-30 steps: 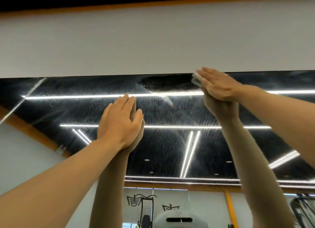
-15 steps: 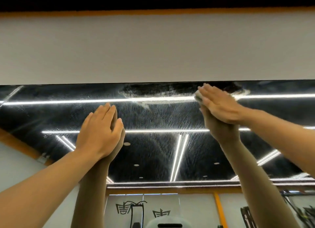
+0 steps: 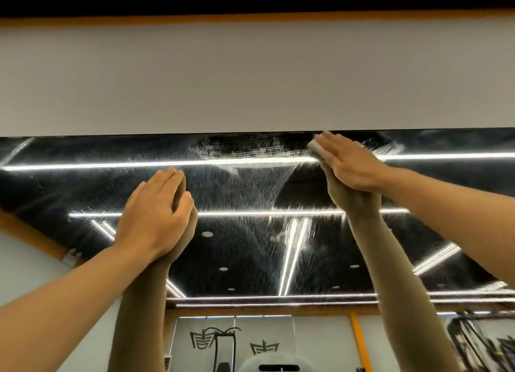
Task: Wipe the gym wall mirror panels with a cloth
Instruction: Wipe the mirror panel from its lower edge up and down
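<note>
Two hands logged on my feed, both raised against the mirror (image 3: 245,249). Left hand (image 3: 152,218): palm flat on the glass, fingers (image 3: 164,181) straight and together, holding nothing, meeting its own reflection at the surface. Right hand (image 3: 348,162): laid flat over the cloth (image 3: 316,150), fingers extended and pressing it to the glass just below the mirror's top edge (only a pale corner of the cloth shows past the fingertips, so I cannot tell its full shape). Mirror: dark upper band reflecting ceiling light strips (image 3: 97,165) and small round lamps; streaky wet smears run to the left of the cloth, with a fine misted film over much of the glass between the two hands. Wall (image 3: 250,79): plain pale panel directly above the mirror, topped by an orange trim line (image 3: 250,18). Lower reflection: gym equipment (image 3: 223,344) and a white cap (image 3: 273,364), partly cut off by the frame's bottom edge.
</note>
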`<state>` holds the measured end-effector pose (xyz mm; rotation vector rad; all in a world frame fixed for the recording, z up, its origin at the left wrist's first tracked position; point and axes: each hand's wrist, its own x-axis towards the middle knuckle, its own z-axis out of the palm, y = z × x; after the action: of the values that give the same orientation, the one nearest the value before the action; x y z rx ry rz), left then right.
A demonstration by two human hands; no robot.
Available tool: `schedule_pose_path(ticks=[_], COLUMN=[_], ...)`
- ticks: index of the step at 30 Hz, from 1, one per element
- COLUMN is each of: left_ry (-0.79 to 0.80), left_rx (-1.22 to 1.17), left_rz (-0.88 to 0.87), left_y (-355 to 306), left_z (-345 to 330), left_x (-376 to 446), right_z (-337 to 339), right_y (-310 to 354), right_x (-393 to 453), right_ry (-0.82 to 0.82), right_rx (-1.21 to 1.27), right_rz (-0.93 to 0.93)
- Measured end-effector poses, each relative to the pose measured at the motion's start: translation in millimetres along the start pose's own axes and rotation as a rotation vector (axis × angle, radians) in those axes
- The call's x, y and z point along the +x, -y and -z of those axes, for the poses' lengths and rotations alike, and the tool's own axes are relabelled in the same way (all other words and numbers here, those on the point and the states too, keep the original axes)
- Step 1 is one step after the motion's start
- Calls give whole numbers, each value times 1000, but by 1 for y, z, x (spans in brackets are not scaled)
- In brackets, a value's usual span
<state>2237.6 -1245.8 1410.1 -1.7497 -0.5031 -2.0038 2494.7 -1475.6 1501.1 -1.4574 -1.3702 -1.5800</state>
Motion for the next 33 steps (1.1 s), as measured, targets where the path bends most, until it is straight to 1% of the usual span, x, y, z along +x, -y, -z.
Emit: schedule_pose_path(ticks=[2,3,5,7,10,11,12,14,15,16,17,19,23,26,28,30,33], left_ry=[3,-1,-3,2,-1,0,4,13,19,20,14,2,23,65,80,85,97], left_rx=[-10,-12,-16,-17,-17,-18,-19,-20,-20,-20,-18,-22,-51,-73,-84,-87,-106], left_rz=[6,6,5,3,-4,-5,-6,-6,-4,2,7,13,17,6,-4,-16,-40], left_y=[-1,0,-1,-2,-3,-3,-3,-2,-3,-4,-4,-4,-3,-1,-1,1,3], left_z=[0,0,1,2,3,3,3,4,4,3,3,2,3,7,8,10,13], left_x=[-1,-1,0,-1,-1,0,0,0,-1,-1,-1,-1,-2,-3,-2,-1,-2], right_z=[0,-2,-7,-18,-35,-37,-36,-29,-25,-23,-22,-27,-40,-46,-50,-54,-56], right_y=[-1,5,27,55,99,107,111,112,112,110,110,110,123,144,155,163,165], right_x=[25,33,31,9,-50,-65,-75,-80,-78,-72,-63,-37,34,83,99,93,42], right_ry=[-68,-80,-84,-35,149,226,305,425,449,439,413,347,186,137,111,85,167], right_rx=[-43,-57,-35,49,72,61,56,51,42,35,24,-5,-35,-50,-83,-82,9], right_rz=[-124,-153,-118,45,428,528,586,632,649,669,677,636,438,278,211,242,399])
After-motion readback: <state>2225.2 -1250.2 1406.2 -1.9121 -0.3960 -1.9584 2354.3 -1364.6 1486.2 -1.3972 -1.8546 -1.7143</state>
